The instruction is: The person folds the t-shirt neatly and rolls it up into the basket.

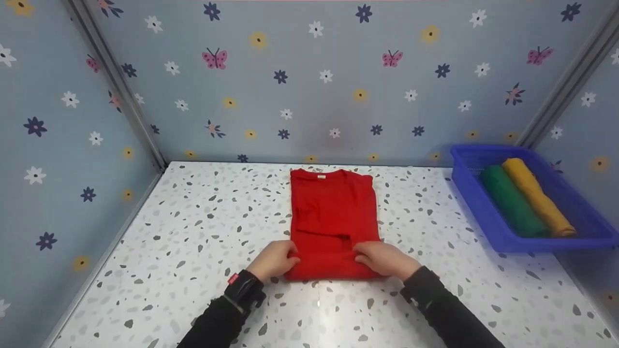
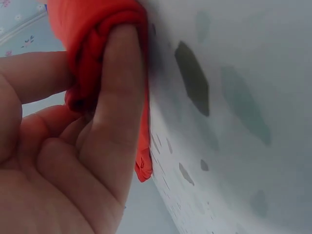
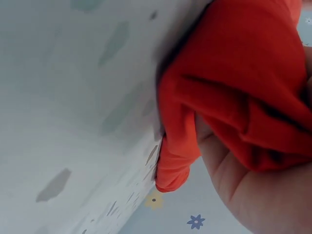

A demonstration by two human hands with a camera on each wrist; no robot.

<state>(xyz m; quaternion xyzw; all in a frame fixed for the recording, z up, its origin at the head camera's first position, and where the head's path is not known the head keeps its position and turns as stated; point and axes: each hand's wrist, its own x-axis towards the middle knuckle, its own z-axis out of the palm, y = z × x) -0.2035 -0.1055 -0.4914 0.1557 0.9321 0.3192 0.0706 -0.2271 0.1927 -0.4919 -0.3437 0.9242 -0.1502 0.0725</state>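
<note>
A red shirt (image 1: 333, 208) lies folded into a narrow rectangle on the speckled table, its collar and small white label at the far end. The near end is turned over into a thick fold or roll. My left hand (image 1: 273, 260) pinches the left end of that fold. In the left wrist view, the thumb and fingers (image 2: 122, 97) go round the bunched red cloth. On the other side my right hand (image 1: 384, 258) grips the right end. The right wrist view shows the layered cloth (image 3: 234, 63) covering most of that hand's fingers.
A blue plastic basket (image 1: 476, 217) stands at the right side of the table (image 1: 217, 217). Inside it lie a green cloth roll (image 1: 512, 203) and a yellow cloth roll (image 1: 539, 198). Flowered panels (image 1: 309, 96) close in the back and both sides.
</note>
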